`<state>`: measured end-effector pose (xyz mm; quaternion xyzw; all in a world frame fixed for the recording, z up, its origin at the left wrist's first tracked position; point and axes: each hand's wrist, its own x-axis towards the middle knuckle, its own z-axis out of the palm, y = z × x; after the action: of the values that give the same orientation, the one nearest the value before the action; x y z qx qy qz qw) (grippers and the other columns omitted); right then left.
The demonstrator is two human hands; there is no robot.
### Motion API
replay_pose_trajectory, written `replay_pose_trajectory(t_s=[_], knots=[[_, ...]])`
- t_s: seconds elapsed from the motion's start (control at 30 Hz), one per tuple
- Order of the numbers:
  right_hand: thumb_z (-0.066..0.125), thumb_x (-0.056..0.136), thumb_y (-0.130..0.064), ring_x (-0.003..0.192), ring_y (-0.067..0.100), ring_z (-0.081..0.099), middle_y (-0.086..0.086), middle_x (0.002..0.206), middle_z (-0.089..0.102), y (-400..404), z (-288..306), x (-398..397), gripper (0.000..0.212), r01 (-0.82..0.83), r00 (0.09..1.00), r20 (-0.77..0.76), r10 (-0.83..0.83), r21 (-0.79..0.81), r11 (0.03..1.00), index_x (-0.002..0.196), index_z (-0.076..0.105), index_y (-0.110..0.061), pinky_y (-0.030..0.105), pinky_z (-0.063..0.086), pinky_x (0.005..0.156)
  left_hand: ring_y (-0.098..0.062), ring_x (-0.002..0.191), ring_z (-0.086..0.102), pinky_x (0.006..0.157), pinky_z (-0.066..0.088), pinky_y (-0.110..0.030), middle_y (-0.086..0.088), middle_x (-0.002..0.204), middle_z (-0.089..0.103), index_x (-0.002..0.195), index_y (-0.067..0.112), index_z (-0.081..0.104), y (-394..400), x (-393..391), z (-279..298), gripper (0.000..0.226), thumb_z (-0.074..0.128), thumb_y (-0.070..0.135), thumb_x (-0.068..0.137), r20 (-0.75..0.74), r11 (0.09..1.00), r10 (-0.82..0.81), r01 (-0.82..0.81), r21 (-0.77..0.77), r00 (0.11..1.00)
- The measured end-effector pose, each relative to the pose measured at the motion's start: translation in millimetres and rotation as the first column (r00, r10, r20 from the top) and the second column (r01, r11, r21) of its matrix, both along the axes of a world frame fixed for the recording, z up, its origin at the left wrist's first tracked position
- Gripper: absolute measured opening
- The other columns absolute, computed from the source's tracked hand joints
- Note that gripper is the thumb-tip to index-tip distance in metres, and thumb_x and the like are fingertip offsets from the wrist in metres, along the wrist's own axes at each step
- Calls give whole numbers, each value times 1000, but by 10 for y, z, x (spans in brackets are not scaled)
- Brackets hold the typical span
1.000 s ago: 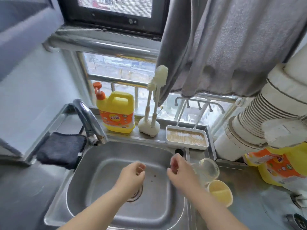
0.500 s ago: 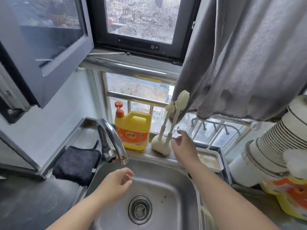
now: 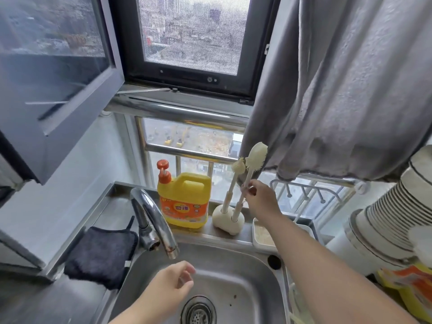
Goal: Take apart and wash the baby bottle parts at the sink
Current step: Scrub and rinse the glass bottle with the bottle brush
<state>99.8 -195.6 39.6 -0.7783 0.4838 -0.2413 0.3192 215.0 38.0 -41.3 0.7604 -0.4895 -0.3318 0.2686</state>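
Right hand (image 3: 261,198) pinches the taller bottle brush (image 3: 247,181).
Left hand (image 3: 170,288) hovers, fingers loosely apart, below the tap (image 3: 156,220).

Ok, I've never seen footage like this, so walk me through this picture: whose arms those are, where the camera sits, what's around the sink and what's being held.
No machine here: the arms belong to a person wearing a wide-angle camera on the head, looking forward and down at a steel sink. The right hand pinches the handle of the taller bottle brush, which stands with a smaller brush in a cream holder on the ledge behind the sink. The left hand hangs relaxed over the basin under the faucet, holding nothing. Also on the ledge: a yellow detergent jug and a small tray. A dark cloth lies left of the sink. No bottle parts show.
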Motion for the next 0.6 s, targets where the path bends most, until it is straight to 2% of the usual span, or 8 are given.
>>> replay_pose_trajectory(t_s=[0.07, 0.17, 0.23, 0.33, 0.37, 0.47, 0.53, 0.6], knots=[[55, 94, -14, 80, 18, 56, -2, 83, 61, -44, 80, -17, 10, -6, 1000, 27, 7, -26, 1000, 97, 64, -10, 19, 36, 62, 5, 73, 57, 73, 42, -9, 12, 84, 65, 85, 40, 51, -13, -29, 9, 22, 59, 20, 87, 12, 1000, -11, 11, -6, 1000], [58, 93, -16, 72, 16, 52, 2, 79, 61, -111, 219, -63, 11, -23, 999, 44, 27, -101, 995, 89, 65, -8, 15, 36, 58, 8, 74, 55, 70, 42, -8, 13, 82, 64, 85, 41, 51, -15, -60, 27, 22, 59, 21, 87, 19, 999, -10, 11, -43, 1000], [60, 92, -18, 70, 18, 50, 5, 76, 59, -127, 303, -112, 16, -40, 998, 48, 50, -182, 982, 82, 64, -6, 24, 35, 60, 5, 78, 56, 70, 42, -8, 16, 83, 64, 83, 44, 54, 12, -90, 73, 23, 58, 22, 87, 24, 996, -28, 30, -86, 999], [59, 93, -22, 71, 17, 50, 4, 74, 55, -24, 449, -194, 24, -66, 992, 84, 95, -295, 953, 75, 56, -6, 26, 37, 62, 4, 76, 57, 68, 43, -8, 32, 91, 58, 88, 60, 52, 88, -171, 268, 35, 54, 26, 80, 108, 957, -85, 111, -268, 991], [57, 94, -23, 73, 17, 54, 3, 75, 59, 47, 495, -217, 24, -87, 988, 95, 119, -288, 954, 78, 55, -6, 27, 41, 65, 6, 73, 57, 67, 44, -9, 29, 88, 59, 91, 58, 52, 104, -201, 368, 34, 53, 27, 79, 164, 925, -101, 154, -349, 981], [50, 97, -27, 75, 14, 63, 0, 77, 67, 364, 555, -230, 20, -204, 968, 120, 220, -133, 970, 85, 52, -12, 25, 47, 69, 4, 73, 59, 62, 51, -17, 20, 86, 60, 95, 34, 58, 89, -264, 757, 20, 52, 19, 83, 290, 764, -152, 298, -573, 945], [49, 98, -28, 70, 13, 63, -2, 73, 66, 596, 477, -162, 18, -280, 953, 115, 280, -15, 960, 84, 50, -18, 24, 46, 63, -3, 76, 62, 64, 52, -20, 10, 90, 64, 97, 18, 63, 35, -218, 1022, 17, 53, 15, 85, 315, 675, -98, 296, -676, 944], [47, 98, -32, 63, 14, 61, -1, 70, 63, 796, 318, -54, 17, -316, 947, 100, 306, 109, 943, 90, 52, -18, 27, 48, 61, 2, 82, 61, 72, 51, -13, 6, 97, 65, 99, 11, 68, -23, -50, 1245, 23, 52, 23, 88, 287, 664, 12, 207, -719, 958]])
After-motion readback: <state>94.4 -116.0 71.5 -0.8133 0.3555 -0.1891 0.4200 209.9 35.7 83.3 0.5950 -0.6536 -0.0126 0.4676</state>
